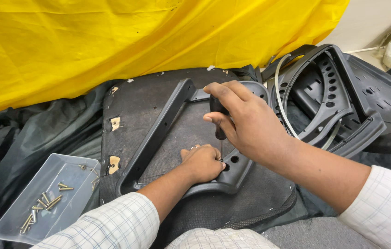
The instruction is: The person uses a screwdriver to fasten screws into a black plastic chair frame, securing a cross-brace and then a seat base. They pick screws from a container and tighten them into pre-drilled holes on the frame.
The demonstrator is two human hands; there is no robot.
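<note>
Now screwdriver [218,121] upright, tip down.

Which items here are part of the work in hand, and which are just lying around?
In use: screwdriver in right hand; left hand on black bracket; seat base; tray of screws.

Lying about: yellow sheet; black chair back; dark cloth.

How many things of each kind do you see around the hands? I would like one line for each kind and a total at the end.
Screwdriver, held in the right hand: 1
Black plastic frame, steadied by the left hand: 1
Dark seat base under the frame: 1
Clear plastic tray with screws: 1
Perforated black chair back: 1
Yellow cloth: 1
Total: 6 (the loose screws are too small to count)
</note>
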